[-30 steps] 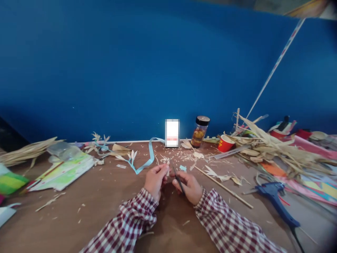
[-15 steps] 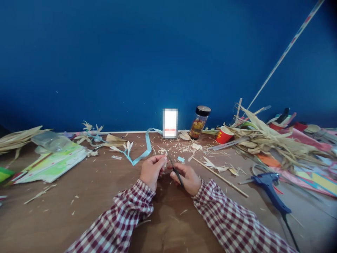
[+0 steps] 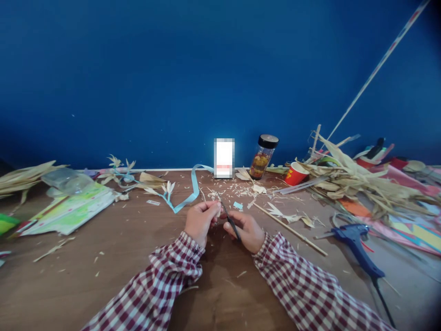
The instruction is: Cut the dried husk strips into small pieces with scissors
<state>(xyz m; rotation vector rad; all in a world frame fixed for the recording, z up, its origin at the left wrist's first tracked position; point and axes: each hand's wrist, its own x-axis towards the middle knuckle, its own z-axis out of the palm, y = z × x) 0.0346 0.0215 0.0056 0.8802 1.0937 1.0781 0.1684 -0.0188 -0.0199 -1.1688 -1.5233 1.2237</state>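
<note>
My right hand [image 3: 245, 231] is closed around a pair of dark scissors [image 3: 231, 223], whose blades point up and away toward my left fingertips. My left hand [image 3: 202, 221] pinches a small pale piece [image 3: 218, 213], which looks like corn husk; the fingers hide most of it. Both hands are just above the brown table [image 3: 138, 262], close together. Pale clippings [image 3: 237, 187] lie scattered beyond them. To the left of my left hand rests a husk flower [image 3: 168, 189] with a light blue ribbon [image 3: 195, 188] curling from its stem.
A jar with a black lid [image 3: 264, 156] and a red paper cup [image 3: 295, 174] stand at the back. On the right are a heap of dried husks [image 3: 358, 179], a thin stick [image 3: 292, 231] and a blue glue gun [image 3: 358, 248]. A painted sheet [image 3: 79, 207] lies left.
The view has shifted slightly. My hands keep the same hold on the scissors and the pale piece, which shows a little more below my left fingertips.
</note>
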